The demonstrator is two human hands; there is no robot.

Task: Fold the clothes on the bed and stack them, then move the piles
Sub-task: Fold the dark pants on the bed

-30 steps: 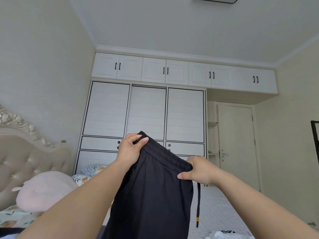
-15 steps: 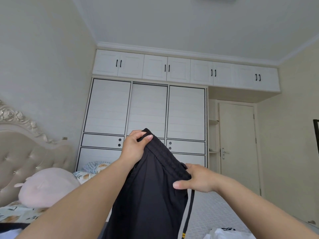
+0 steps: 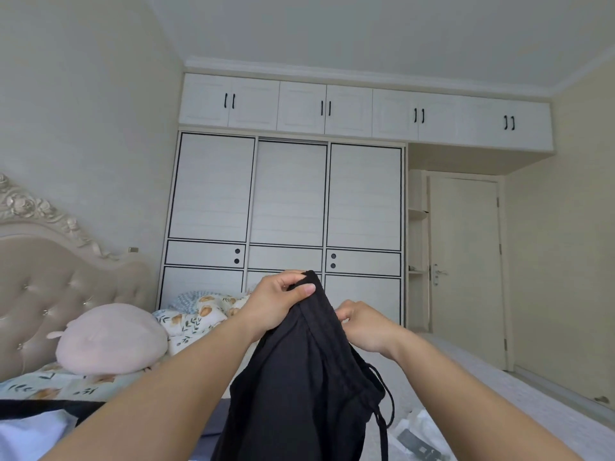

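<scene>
Black drawstring pants are up in the air over the bed, held out in front of the person at about chest height. The left hand has the top of the waistband pinched tight, thumb across the front and fingers curled behind. The right hand is clenched on the waistband too, just beside and a bit lower, so the fabric bunches between both hands and hangs straight down. A drawstring dangles off the right side of the pants. On the bed, a pink round pillow sits near the tufted headboard, with a floral quilt bunched behind it. Something dark and something white lie at the lower left edge, can't tell what they are. White wardrobe on the far wall, closed door to its right.
</scene>
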